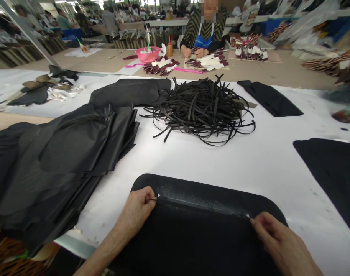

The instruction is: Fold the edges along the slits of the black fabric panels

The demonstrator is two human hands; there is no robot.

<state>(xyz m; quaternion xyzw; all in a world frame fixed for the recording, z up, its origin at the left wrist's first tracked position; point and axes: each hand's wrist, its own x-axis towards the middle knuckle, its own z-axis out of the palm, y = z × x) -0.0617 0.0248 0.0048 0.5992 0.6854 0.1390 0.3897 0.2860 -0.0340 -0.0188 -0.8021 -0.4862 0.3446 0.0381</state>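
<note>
1. Black panel (192, 241) with rounded corners, lying at the near edge of the white-topped table (267, 153).
2. I've got my left hand (142, 201) by the panel's far left corner, thumb and finger pinched on a thin dark piece (153, 198), right beside a small white mark (158, 196).
3. My right hand (274, 232) sits near the far right corner, well apart from the left, fingertips at a second white mark (248, 216). Honestly can't tell from my end if it's gripping anything.
4. Messy heap of black strips (203, 107) toward the table's far edge.
5. Floppy stack of black sheets (74, 142) spilling over the near edge, left side.
</note>
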